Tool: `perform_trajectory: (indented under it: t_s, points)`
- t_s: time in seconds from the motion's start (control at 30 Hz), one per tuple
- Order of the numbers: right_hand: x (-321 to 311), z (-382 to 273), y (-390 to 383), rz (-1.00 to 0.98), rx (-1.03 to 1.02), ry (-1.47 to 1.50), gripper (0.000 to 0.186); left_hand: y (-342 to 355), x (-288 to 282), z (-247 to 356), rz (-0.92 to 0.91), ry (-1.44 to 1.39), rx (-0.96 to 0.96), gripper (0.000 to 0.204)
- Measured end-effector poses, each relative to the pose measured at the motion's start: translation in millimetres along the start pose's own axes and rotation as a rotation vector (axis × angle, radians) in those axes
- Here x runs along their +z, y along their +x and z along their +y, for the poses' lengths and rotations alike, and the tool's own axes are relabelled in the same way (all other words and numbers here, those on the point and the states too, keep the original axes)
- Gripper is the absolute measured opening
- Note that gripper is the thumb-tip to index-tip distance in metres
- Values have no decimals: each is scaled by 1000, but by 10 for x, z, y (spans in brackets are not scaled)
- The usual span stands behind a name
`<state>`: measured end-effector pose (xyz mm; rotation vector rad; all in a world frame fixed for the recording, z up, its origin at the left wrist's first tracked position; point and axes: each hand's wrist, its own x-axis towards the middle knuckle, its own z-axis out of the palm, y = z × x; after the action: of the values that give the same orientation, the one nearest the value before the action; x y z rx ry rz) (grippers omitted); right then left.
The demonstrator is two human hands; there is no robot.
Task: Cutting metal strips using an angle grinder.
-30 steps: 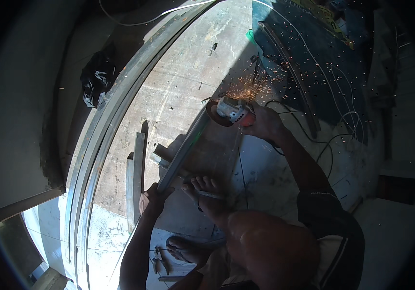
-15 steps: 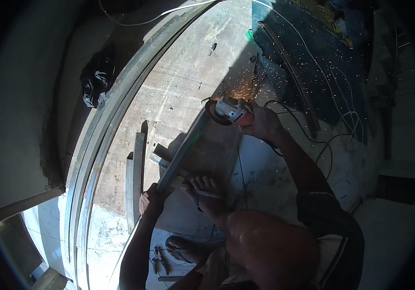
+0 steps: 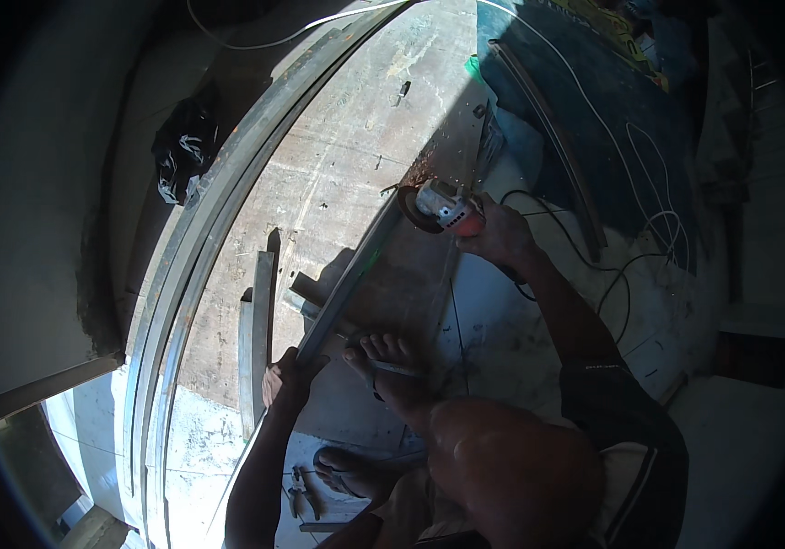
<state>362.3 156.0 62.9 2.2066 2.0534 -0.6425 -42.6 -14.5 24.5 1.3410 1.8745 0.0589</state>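
My right hand [image 3: 500, 236] is wrapped round an angle grinder [image 3: 443, 209] with a grey head and a red body. Its dark disc is at the far end of a long metal bar [image 3: 353, 270]; I cannot tell whether they touch. A few sparks show just beyond the disc. My left hand [image 3: 289, 377] grips the near part of the bar, which slants away from me. Under the bar lies a short metal offcut [image 3: 299, 304], partly hidden. My foot [image 3: 388, 366] in a sandal stands close to the bar.
Long metal bars [image 3: 193, 240] lie along the left. Two short bars [image 3: 262, 320] rest beside my left hand. Pliers [image 3: 301, 494] lie near my other foot. A black cord [image 3: 585, 261] and white cable [image 3: 594, 105] run at right, near a dark bar [image 3: 553, 137]. A black bag [image 3: 184, 146] sits far left.
The wide spray of orange sparks has shrunk to a few by the disc. The grinder has shifted slightly right and toward me. My left hand and the bar have stayed in place.
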Motion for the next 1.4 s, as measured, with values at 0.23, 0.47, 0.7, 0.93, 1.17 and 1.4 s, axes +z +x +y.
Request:
perform_trajectory:
  t_s: [0.23,0.47,0.7,0.93,1.17,1.4]
  points:
    - [-3,-46,21,1,-50,14,85,21,27,-34,-6,3,-8,51]
    - [-54,-223,39,31,-72,1,79,-63,122,7,4,-33,-11,45]
    - [-141,-237,30,103,-35,64,82,-124,20,22,25,-73,42,45]
    - [-150,22,52,128,90,15,76,-96,-5,39,-23,-108,5,48]
    - [-136,42,219,52,14,-41,75,-73,28,-27,5,-43,8,49]
    - [-160,20,287,11,-10,-38,80,-79,20,-14,53,-62,59,49]
